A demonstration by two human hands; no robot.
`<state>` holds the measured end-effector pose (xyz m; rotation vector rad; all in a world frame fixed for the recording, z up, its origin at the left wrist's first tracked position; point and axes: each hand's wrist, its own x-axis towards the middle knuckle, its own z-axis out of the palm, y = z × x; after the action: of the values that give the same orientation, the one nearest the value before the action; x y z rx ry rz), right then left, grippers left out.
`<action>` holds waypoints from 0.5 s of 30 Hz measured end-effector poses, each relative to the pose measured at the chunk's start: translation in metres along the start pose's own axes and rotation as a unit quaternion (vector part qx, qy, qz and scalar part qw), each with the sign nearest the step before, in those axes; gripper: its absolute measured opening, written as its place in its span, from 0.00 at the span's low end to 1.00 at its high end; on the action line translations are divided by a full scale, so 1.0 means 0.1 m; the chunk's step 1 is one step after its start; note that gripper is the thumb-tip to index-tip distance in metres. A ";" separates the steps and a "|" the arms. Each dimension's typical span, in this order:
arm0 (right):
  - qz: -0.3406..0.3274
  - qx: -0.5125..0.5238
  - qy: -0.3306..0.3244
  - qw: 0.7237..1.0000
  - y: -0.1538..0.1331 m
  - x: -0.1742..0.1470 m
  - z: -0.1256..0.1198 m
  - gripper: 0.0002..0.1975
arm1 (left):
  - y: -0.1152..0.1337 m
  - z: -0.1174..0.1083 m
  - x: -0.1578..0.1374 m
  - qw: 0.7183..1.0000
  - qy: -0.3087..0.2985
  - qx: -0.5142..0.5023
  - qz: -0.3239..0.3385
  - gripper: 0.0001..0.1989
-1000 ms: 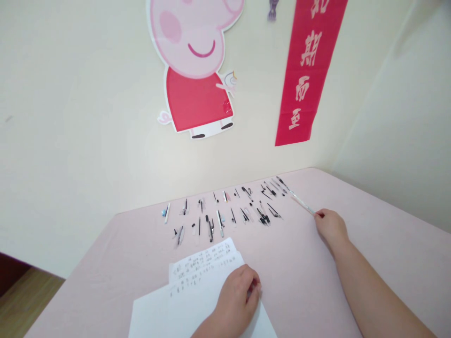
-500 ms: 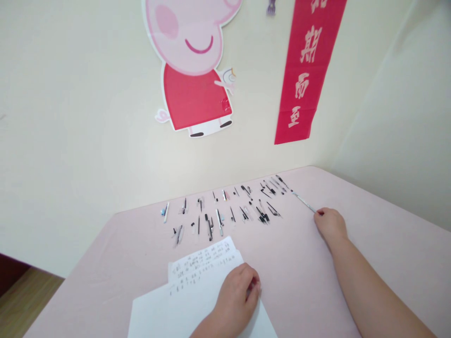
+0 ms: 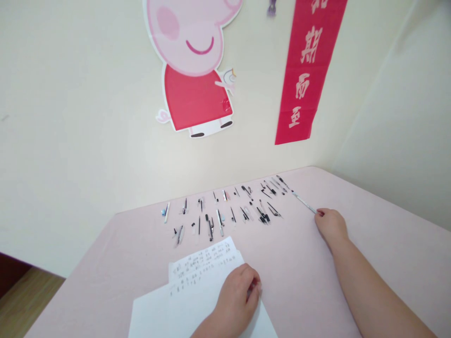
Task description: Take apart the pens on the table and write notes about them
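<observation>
My right hand point(image 3: 330, 227) pinches the near end of a slim pale pen point(image 3: 303, 202) that points away to the left. Its far end reaches the pen parts at the back right of the table. My left hand point(image 3: 237, 298) rests with curled fingers on the right side of a white sheet of paper point(image 3: 158, 310). What lies inside those fingers, if anything, is hidden. A second sheet with handwriting point(image 3: 204, 256) touches the top of the first. Beyond the papers, disassembled pens point(image 3: 210, 227) with caps, refills and clear barrels lie in two rough rows.
Pink cloth point(image 3: 88, 281) covers the table, which stands against a pale wall point(image 3: 88, 117). A pig cutout point(image 3: 197, 96) and a red banner with characters point(image 3: 306, 70) hang on that wall. Wooden floor point(image 3: 24, 300) shows at the lower left.
</observation>
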<state>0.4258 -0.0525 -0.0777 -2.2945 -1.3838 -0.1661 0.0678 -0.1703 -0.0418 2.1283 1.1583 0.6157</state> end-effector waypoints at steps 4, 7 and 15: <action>0.000 0.005 0.009 1.000 -0.04 -0.03 -0.05 0.16 | 0.01 -0.01 0.00 1.000 -0.001 -0.002 0.000 0.05; -0.019 0.020 0.046 0.999 -0.22 -0.10 -0.16 0.17 | 0.03 -0.02 0.00 1.000 -0.004 -0.003 -0.004 0.05; -0.289 0.284 -0.260 0.876 -1.34 -0.85 -0.46 0.10 | 0.03 -0.03 -0.01 1.000 -0.007 -0.001 0.002 0.06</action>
<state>0.2746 -0.0888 -0.0220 -1.4306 -2.0219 0.6441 0.0670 -0.1718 -0.0382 2.1300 1.1461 0.6018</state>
